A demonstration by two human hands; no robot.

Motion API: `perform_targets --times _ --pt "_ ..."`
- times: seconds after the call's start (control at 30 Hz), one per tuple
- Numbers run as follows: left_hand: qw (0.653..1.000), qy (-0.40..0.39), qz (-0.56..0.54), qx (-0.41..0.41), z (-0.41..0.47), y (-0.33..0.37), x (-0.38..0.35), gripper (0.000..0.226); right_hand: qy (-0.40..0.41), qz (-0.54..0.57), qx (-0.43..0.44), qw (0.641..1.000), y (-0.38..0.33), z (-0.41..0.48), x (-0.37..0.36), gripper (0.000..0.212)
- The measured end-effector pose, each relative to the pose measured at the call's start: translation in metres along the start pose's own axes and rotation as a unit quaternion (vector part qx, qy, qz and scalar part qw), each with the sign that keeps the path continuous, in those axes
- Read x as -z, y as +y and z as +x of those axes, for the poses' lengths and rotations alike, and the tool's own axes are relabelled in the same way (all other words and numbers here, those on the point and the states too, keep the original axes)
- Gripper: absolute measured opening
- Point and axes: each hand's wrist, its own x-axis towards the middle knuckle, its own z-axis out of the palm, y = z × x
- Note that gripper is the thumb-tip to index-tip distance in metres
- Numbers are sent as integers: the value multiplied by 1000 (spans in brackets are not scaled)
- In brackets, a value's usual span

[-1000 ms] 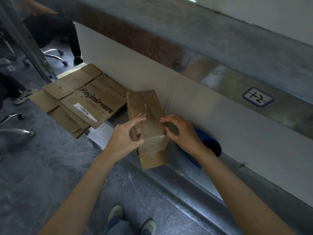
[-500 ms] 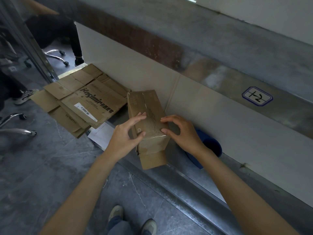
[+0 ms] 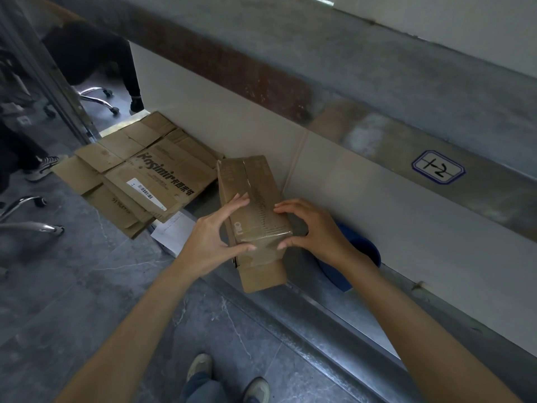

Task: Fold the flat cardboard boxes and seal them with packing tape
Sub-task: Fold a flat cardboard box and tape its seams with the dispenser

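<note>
Beyond our fingers (image 3: pixel 239 200) stands a white wall (image 3: pixel 377 199); our left hand (image 3: pixel 212 242) and right hand (image 3: pixel 313 231) clasp the box (image 3: pixel 250 184), flattened cartons (image 3: pixel 151 175) leftward, a blue object (image 3: pixel 360 257) rightward, open floor (image 3: pixel 87 301) nearer.

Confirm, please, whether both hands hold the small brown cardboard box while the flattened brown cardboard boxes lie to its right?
Not quite: the head view shows the flattened brown cardboard boxes lying to the left of the small brown cardboard box, which the left hand and right hand do hold.
</note>
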Motion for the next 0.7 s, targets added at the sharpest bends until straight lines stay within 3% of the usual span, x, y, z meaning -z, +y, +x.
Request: perform_targets --times 0.3,0.7 --pt "999 -48 8 5 3 0 8 101 10 -2 1 1000 1 -1 0 60" --pt "996 -28 48 -66 6 1 -13 85 69 -62 -64 994 5 -14 20 51"
